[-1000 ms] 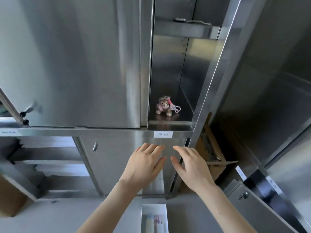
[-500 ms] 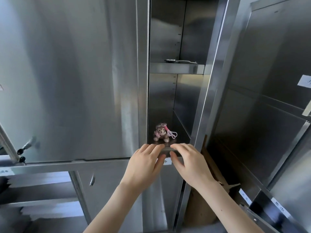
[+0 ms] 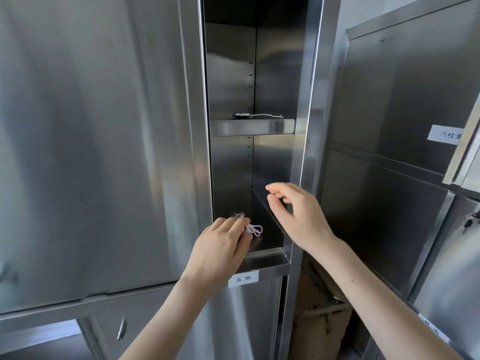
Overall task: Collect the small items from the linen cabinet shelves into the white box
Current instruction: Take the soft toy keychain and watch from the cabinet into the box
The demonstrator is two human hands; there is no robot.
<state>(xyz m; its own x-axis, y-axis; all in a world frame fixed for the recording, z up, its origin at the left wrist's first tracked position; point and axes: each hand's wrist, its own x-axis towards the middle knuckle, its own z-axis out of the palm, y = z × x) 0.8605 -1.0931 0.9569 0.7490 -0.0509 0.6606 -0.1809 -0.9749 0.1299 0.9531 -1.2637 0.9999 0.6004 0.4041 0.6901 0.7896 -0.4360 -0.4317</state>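
Observation:
A narrow open compartment of the steel linen cabinet (image 3: 309,157) faces me. My left hand (image 3: 220,248) reaches onto its lower shelf (image 3: 267,258) and its fingers close over the small plush toy, which is almost wholly hidden. Only the toy's pink and white cord loop (image 3: 254,229) sticks out to the right of my fingers. My right hand (image 3: 296,214) hovers higher at the compartment's right side with fingers loosely bent, holding nothing. On the upper shelf (image 3: 252,126) lies a small dark flat item with a thin cable (image 3: 257,115). The white box is out of view.
Closed steel doors flank the compartment left (image 3: 104,152) and right (image 3: 402,126). White labels sit below the lower shelf (image 3: 243,278) and on the right door (image 3: 445,135). Brown cardboard (image 3: 319,315) shows behind the gap at lower right.
My view has tilted up and the white box has dropped out of sight. My left hand moved from the shelf edge onto the plush toy. My right hand rose off the edge to the right.

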